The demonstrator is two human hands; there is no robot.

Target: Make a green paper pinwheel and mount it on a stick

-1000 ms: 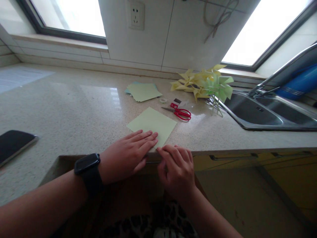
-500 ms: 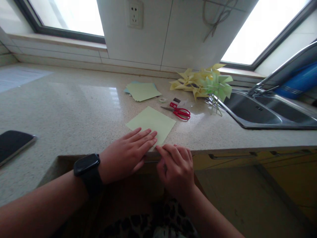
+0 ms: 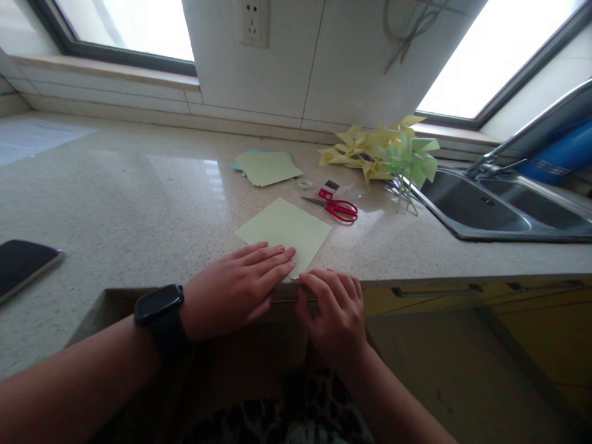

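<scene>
Pressing flat on the near corner of a pale green square of paper, the left hand lay with its fingers stretched out and together, holding the sheet down on the speckled stone surface rather than gripping it. The right hand sat just beside it at the edge of the surface, fingers curled, their tips touching the paper's nearest corner; whether they pinched the corner or only rested on it could not be told. A black watch sat on the left wrist. The sheet lay turned like a diamond, close to the front edge. Beyond it, a little to the right, lay red-handled scissors, shut, with a small roll of clear tape near their tips. Farther back sat a small stack of the same green paper, and to the right of that a heap of yellow and green paper pinwheels on sticks, just beside the steel sink. A dark phone lay well apart at the far left of the surface.
</scene>
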